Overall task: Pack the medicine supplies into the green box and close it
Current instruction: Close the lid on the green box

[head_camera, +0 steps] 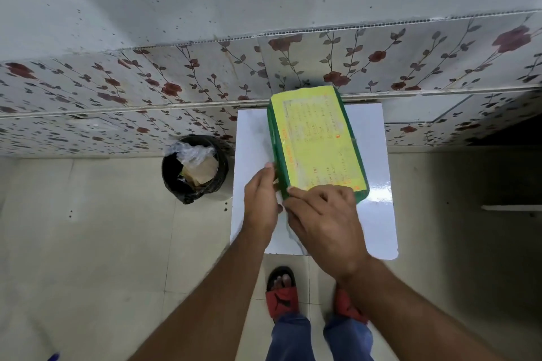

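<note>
The green box [315,141] lies on a small white table [252,138], its lid down, with a yellow printed label covering the top. My left hand [261,199] presses against the box's near left side, fingers curled at the edge. My right hand [325,220] rests on the box's near end, fingertips on the near left corner of the lid. No medicine supplies show outside the box; its inside is hidden.
A black bin [195,168] lined with a bag and holding paper and plastic stands on the floor left of the table. A wall with flowered tiles [176,88] rises behind the table. My feet in red sandals [281,293] stand at the table's near edge.
</note>
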